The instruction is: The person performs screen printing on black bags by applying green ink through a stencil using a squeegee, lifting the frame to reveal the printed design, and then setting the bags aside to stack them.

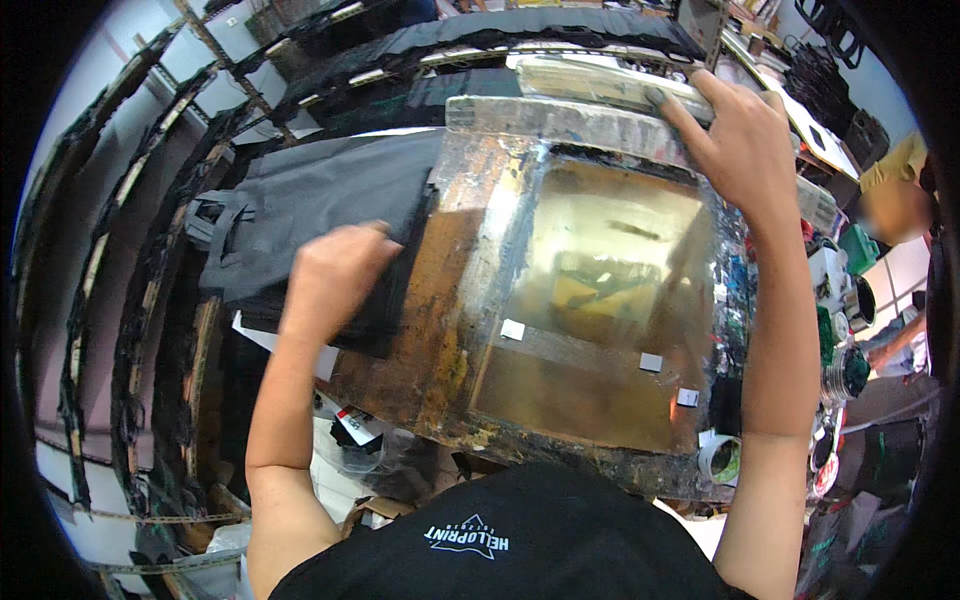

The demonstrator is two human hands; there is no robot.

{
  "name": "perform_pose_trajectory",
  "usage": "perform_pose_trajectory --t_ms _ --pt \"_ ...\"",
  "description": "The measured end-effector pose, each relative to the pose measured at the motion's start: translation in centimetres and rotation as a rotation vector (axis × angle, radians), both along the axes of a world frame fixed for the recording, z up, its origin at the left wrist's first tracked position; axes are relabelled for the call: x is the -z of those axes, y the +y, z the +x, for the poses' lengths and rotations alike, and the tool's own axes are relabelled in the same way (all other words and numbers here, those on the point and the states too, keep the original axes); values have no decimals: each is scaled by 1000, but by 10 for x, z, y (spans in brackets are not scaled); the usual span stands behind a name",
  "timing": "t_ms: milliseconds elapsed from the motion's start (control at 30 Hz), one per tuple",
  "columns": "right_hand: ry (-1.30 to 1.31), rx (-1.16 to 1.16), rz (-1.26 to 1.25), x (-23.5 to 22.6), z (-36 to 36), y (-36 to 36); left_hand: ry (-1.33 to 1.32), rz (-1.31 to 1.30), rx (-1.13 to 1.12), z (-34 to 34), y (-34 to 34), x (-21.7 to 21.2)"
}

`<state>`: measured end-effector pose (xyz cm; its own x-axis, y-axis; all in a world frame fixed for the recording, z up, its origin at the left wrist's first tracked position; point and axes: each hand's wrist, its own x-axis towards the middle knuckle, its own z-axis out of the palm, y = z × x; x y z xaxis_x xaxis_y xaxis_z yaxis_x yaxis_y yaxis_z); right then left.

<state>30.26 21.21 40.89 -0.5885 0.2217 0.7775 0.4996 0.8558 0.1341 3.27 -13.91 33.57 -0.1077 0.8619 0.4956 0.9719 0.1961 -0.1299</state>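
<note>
Print-stroke setup: right hand (740, 130) clamped on the squeegee (600, 85) at the screen frame's (600, 300) far edge, left hand (335, 275) curled, pressing the grey fabric (320, 200) just beside it; likely next an even pull.

Person, head view: wore a black short-sleeved shirt (520, 540) with a small pale printed logo (467, 540) on the chest. Both forearms were bare; left hand (335, 270) and right hand (735, 135) ungloved, without rings or watch.

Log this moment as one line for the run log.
left hand: pressing on black bag | right hand: gripping far edge of printing screen frame | ink pots: at right
</note>
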Motion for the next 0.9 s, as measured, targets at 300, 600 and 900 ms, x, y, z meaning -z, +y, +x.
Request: perform_pose_trajectory --t_ms 300,600,900 --pt "-47 44 50 3 -6 6 -376 -196 237 113 158 199" --pt "-94 47 -154 -13 -7 -4 -657 -124 445 259 240 234" --pt "-50 11 -108 -9 -6 0 -649 -247 235 139 225 205"
